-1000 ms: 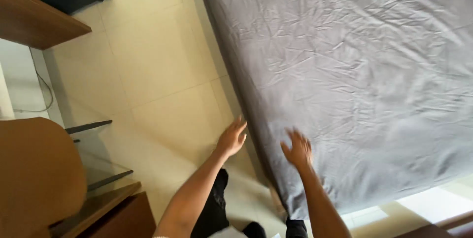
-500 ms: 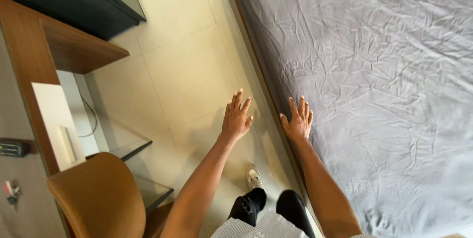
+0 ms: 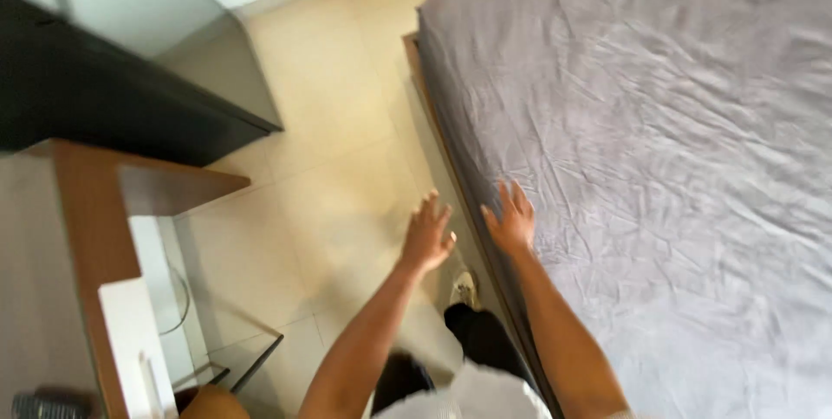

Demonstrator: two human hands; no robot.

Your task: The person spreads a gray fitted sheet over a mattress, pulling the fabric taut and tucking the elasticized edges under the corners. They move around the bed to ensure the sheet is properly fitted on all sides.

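Head view looks down past your two bare forearms at a bed covered with a wrinkled grey fitted sheet (image 3: pixel 659 168), which fills the right half of the picture. Your right hand (image 3: pixel 511 221) rests flat near the left edge of the mattress, fingers (image 3: pixel 521 201) spread wide and holding nothing, palm down on the grey fabric. Your left hand (image 3: pixel 426 235) hangs in the air just beside that edge, over the pale beige tiled floor (image 3: pixel 329 176), its fingers also open and apart, gripping nothing; it is close to the right hand but not touching it. The side of the sheet drops over the mattress edge down to a thin brown wooden bed frame (image 3: pixel 433 124) that runs along the floor. Below your hands you can see your dark trouser legs and one light shoe (image 3: pixel 464 289) on the tiles. To the left stands a brown wooden bench (image 3: pixel 95 237) with a glass shelf (image 3: pixel 247 358) under it, and beyond it a dark flat panel (image 3: pixel 104 107), somewhat blurred
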